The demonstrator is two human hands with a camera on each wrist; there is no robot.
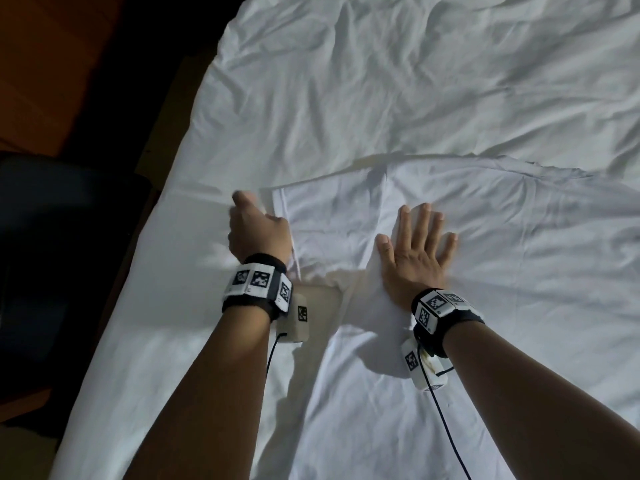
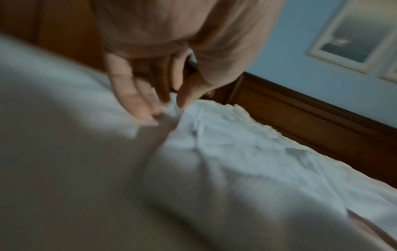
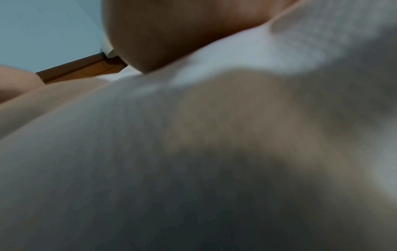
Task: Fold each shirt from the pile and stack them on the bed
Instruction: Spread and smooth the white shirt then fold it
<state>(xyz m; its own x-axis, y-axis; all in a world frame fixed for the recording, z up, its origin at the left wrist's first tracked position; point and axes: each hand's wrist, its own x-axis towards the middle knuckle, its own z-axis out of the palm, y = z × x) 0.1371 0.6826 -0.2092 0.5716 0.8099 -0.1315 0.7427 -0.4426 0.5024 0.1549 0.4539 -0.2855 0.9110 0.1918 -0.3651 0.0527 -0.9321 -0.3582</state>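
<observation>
A white shirt (image 1: 433, 216) lies spread on the bed (image 1: 381, 81). The right hand (image 1: 415, 251) presses flat on it, fingers straight, grip released. At nine o'clock from it, the left hand (image 1: 258, 233) pinches the shirt's edge, grasping the cloth.

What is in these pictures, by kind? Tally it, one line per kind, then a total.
Shirts: 1, the white shirt spread on the bed.
Bed sheets: 1, the white sheet.
Hands: 2, the left hand pinching the shirt's edge, the right hand flat on it.
Wristbands: 2.
Total: 6.
</observation>
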